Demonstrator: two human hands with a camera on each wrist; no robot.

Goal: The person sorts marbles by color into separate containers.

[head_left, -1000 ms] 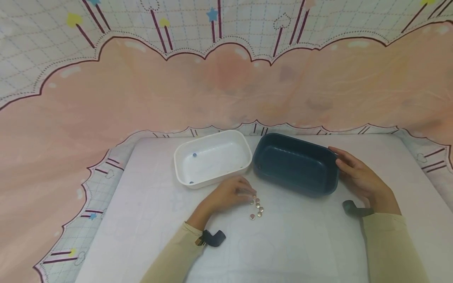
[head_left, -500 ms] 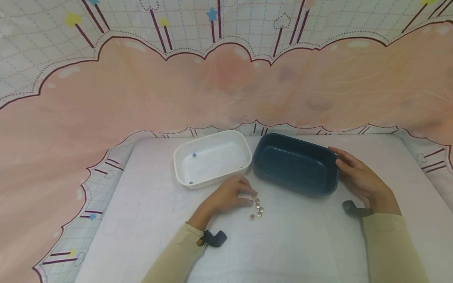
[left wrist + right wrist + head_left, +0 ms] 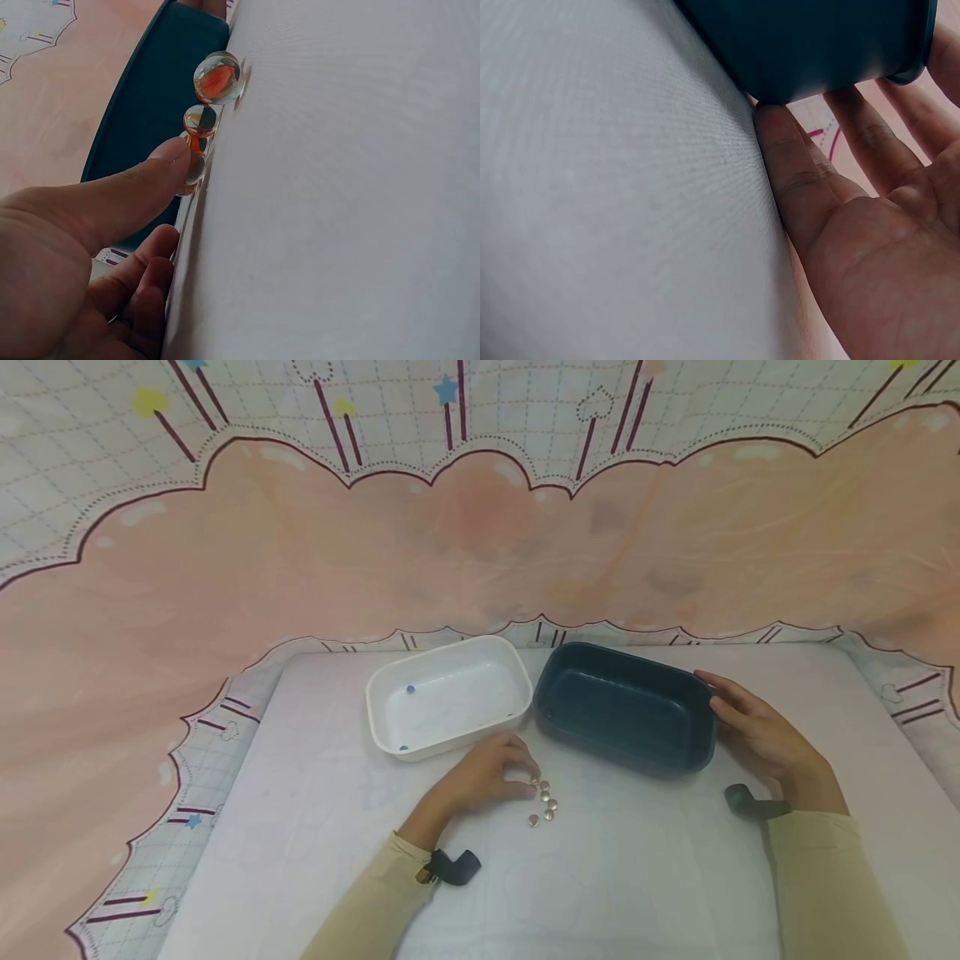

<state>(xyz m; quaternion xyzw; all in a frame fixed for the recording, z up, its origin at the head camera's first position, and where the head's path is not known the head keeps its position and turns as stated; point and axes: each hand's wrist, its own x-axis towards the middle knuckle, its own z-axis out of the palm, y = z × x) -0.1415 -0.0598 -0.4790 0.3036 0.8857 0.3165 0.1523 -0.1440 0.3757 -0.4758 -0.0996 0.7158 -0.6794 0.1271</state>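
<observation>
Several clear marbles (image 3: 552,805) with reddish insides lie in a loose group on the white table, also in the left wrist view (image 3: 218,78). My left hand (image 3: 483,772) is at their left side, thumb and index finger apart around the nearest marbles; its thumb (image 3: 127,199) overlaps the rear ones, so contact is unclear. My right hand (image 3: 772,739) holds the right end of a dark blue box (image 3: 626,747), thumb at the rim and fingers against the outer wall (image 3: 817,52). A white box (image 3: 442,745) contains small blue marbles (image 3: 410,689).
The two boxes stand side by side near the back edge of the white table (image 3: 630,877). One small dark marble (image 3: 550,714) sits at the blue box's left end. Behind the table hangs a patterned pink curtain (image 3: 375,552).
My left fingertips first parted, then drew slightly left and nearer each other, and the marble beside them moved slightly toward that hand. My right hand and both boxes stayed still.
</observation>
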